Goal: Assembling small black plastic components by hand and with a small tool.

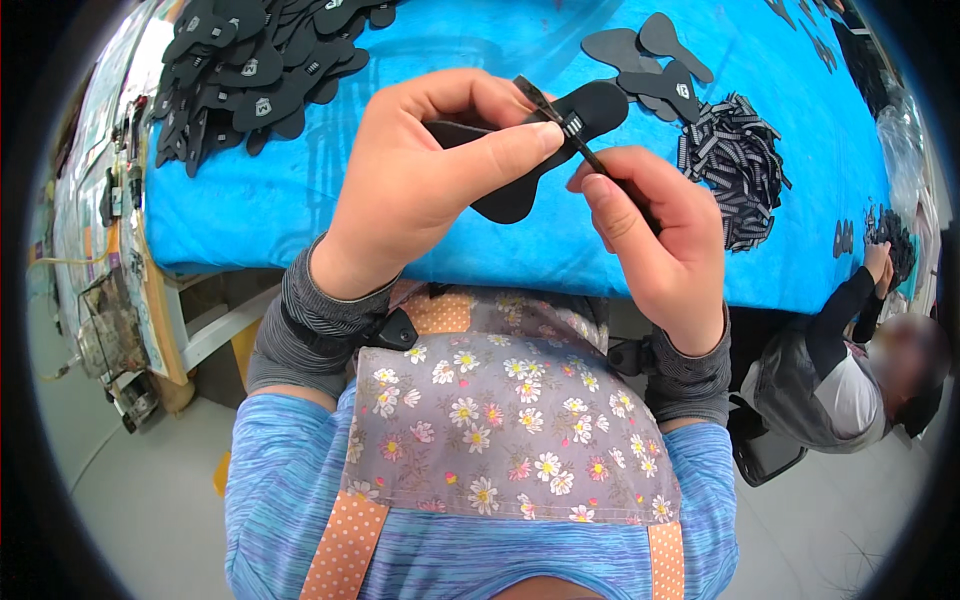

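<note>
The right hand (668, 240) closes around a slim dark tool (588, 155), hiding its lower end. The left hand (415, 175) pinches a black lobed piece (508, 202), thumb covering part; lobes jut toward two and seven o'clock. Whether the tool touches its ribbed strip (572, 125) cannot be told. Beyond, at the left hand's ten o'clock, a pile of black pieces (262, 82) is cut off by the top edge.
</note>
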Motion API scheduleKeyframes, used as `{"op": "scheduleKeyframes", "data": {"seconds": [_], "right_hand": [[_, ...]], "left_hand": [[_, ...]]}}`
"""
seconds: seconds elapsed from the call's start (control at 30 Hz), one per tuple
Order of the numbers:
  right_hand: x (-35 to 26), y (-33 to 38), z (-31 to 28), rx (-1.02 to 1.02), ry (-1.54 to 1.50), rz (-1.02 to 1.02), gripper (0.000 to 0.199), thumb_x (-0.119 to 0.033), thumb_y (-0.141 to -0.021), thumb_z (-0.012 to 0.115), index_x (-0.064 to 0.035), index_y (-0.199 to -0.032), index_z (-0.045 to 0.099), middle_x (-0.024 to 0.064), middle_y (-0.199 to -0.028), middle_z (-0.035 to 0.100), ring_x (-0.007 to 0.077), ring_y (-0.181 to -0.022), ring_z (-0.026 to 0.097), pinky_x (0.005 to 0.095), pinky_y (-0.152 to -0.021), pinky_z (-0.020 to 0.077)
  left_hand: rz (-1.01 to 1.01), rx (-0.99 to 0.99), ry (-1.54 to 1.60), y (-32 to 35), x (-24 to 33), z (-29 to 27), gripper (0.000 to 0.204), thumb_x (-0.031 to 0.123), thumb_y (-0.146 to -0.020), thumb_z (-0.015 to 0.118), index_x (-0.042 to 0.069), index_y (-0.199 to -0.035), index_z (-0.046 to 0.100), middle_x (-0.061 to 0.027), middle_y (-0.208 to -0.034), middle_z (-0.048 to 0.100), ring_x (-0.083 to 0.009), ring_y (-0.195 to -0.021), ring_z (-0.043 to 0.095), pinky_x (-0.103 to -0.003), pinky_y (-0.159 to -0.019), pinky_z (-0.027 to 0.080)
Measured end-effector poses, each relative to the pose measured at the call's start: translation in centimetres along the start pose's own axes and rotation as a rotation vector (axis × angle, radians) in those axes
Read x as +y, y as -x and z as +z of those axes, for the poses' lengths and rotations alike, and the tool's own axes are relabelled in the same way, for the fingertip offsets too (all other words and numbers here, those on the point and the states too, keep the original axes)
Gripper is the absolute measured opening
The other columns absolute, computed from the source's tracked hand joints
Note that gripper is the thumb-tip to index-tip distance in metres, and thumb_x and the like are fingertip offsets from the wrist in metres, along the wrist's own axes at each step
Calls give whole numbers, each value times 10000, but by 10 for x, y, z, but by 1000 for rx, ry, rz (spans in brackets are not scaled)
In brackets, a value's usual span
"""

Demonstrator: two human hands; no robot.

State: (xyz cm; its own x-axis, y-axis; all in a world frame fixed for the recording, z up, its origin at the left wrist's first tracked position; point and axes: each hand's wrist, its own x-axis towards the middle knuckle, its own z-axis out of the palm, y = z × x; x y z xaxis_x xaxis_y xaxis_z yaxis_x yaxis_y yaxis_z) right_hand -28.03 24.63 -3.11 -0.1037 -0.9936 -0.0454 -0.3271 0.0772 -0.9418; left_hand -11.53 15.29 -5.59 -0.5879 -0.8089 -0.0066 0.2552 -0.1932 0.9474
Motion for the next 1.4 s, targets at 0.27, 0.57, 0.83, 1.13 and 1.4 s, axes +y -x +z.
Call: {"op": "scheduleKeyframes", "data": {"seconds": [0.27,0.57,0.83,1.13,1.4], "right_hand": [[0,4,-22,115,-298,86,92,-84,-841,575,1,-852,542,-13,-678,509,36,-573,429,192,-515,341],[11,-17,-24,-501,-1038,381,253,-249,-911,482,-8,-912,557,43,-720,571,8,-372,297,167,-321,195],[11,-14,-30,-543,-934,451,214,-114,-789,662,8,-937,568,62,-703,608,1,-442,409,149,-371,243],[6,-14,-31,-478,-658,403,242,-135,-715,693,1,-889,594,32,-736,601,25,-582,501,147,-476,346],[15,-4,-16,-255,-476,-43,219,-38,-682,666,23,-870,574,23,-801,574,70,-710,522,196,-623,420]], "left_hand": [[164,99,-84,2,14,-5,133,80,-746,704,-6,-775,607,-87,-904,634,-68,-746,554,-199,-653,446],[-138,-223,-89,7,28,6,157,-2,-700,653,30,-680,500,-127,-768,609,-145,-611,592,-247,-537,466],[-191,-281,-120,7,30,5,176,14,-680,682,36,-674,508,-110,-772,612,-107,-667,561,-221,-576,435],[-281,-312,-182,5,30,3,189,24,-676,694,36,-664,505,-101,-780,615,-101,-696,560,-222,-604,439],[-428,-332,5,5,24,5,207,20,-700,688,40,-690,482,-123,-797,621,-117,-639,586,-231,-549,466]]}}
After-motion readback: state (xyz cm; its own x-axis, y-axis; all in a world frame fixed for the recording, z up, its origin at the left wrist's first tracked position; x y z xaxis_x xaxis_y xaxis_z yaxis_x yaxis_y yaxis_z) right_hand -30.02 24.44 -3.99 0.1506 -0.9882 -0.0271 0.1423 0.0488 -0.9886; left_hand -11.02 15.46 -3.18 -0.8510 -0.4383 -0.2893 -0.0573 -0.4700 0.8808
